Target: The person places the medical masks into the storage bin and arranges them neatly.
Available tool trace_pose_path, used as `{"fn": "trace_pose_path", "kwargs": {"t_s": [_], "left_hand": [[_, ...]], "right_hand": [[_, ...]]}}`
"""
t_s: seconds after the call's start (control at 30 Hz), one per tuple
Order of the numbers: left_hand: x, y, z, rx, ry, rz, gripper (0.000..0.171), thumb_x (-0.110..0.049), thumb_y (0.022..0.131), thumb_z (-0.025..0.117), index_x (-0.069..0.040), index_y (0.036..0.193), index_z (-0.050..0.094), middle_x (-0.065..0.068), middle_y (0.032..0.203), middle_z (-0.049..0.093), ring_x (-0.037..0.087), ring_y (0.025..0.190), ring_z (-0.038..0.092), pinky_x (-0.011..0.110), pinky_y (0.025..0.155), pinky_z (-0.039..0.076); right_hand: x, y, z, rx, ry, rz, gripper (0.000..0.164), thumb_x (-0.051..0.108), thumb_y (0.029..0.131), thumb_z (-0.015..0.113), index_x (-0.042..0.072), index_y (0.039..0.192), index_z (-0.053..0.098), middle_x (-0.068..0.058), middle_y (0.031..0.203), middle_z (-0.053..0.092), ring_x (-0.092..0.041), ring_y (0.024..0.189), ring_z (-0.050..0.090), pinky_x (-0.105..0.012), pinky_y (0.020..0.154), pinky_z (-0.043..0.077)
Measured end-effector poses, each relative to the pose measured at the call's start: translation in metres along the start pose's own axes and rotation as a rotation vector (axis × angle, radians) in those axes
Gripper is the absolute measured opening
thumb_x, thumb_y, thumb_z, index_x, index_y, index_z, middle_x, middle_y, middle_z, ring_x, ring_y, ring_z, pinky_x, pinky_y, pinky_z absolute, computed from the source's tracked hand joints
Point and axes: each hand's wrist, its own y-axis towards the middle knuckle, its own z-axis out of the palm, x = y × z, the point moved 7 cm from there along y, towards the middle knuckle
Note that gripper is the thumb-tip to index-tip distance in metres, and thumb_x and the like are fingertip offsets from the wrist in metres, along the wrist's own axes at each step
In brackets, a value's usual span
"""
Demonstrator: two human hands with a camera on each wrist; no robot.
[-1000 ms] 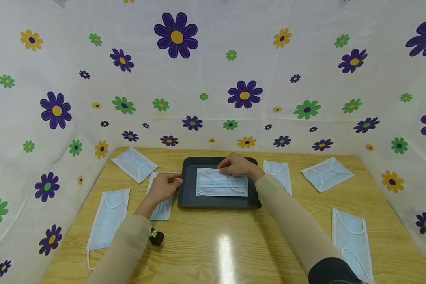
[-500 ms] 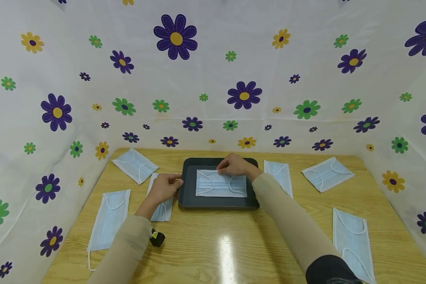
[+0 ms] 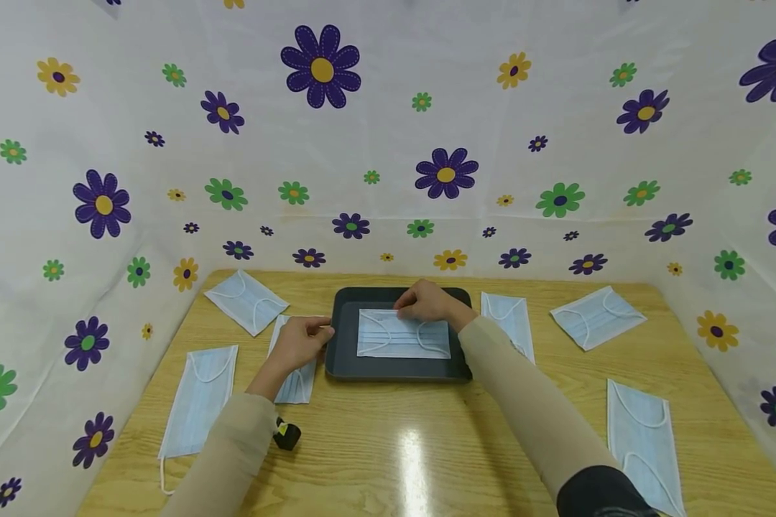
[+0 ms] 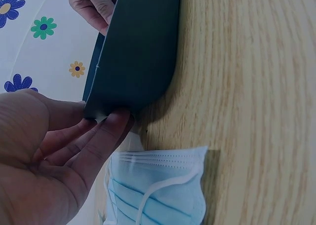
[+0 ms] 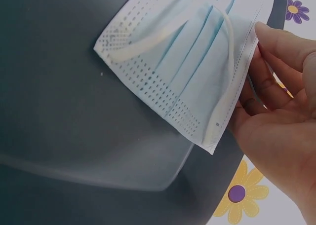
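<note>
A light blue pleated face mask [image 3: 404,343] with white ear loops lies across the dark grey tray [image 3: 375,370] in the head view. My right hand [image 3: 425,301] pinches the mask's far long edge, thumb above and fingers behind it, as the right wrist view shows. At the tray's left side, my left hand [image 3: 299,340] grips the rim between thumb and fingers. The left wrist view has the thumb at the rim's top and fingertips against the outer wall. Another face mask [image 4: 155,185] lies beside the tray, partly hidden under my left hand in the head view.
More face masks lie around the wooden table: two at left [image 3: 200,398], [image 3: 247,300], and several at right, including one far mask [image 3: 598,317] and one near mask [image 3: 643,441]. A small black object [image 3: 287,434] sits by my left sleeve. Flower-printed cloth [image 3: 375,129] walls the table.
My right wrist and sleeve have shifted very slightly to the left over the last second. Both hands keep the same hold on the mask and the tray.
</note>
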Motion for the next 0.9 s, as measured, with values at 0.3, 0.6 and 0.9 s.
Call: {"fn": "trace_pose_path", "kwargs": {"t_s": [0.3, 0.6, 0.9], "left_hand": [[-0.002, -0.001, 0.001, -0.003, 0.007, -0.004, 0.04, -0.015, 0.108, 0.061, 0.003, 0.144, 0.062, 0.027, 0.122, 0.074, 0.019, 0.079, 0.074, 0.035, 0.07, 0.061], [-0.002, 0.001, 0.001, 0.001, 0.011, -0.011, 0.04, -0.016, 0.108, 0.061, 0.002, 0.144, 0.062, 0.026, 0.119, 0.075, 0.018, 0.078, 0.074, 0.037, 0.071, 0.061], [0.001, 0.003, 0.001, -0.002, 0.022, -0.013, 0.04, -0.017, 0.107, 0.062, 0.001, 0.144, 0.063, 0.026, 0.123, 0.074, 0.02, 0.083, 0.075, 0.033, 0.071, 0.06]], "right_hand": [[-0.001, 0.0, 0.0, -0.013, 0.014, 0.001, 0.025, 0.01, 0.101, 0.069, -0.001, 0.122, 0.078, -0.016, 0.122, 0.078, -0.024, 0.107, 0.072, -0.041, 0.098, 0.058], [0.001, -0.007, -0.006, -0.032, 0.001, -0.015, 0.027, 0.015, 0.104, 0.066, 0.001, 0.125, 0.077, -0.015, 0.126, 0.076, -0.025, 0.111, 0.072, -0.042, 0.099, 0.058], [0.008, -0.032, -0.03, -0.099, 0.067, -0.042, 0.031, 0.018, 0.105, 0.066, -0.002, 0.126, 0.074, -0.016, 0.117, 0.078, -0.024, 0.101, 0.075, -0.038, 0.089, 0.061]]}}
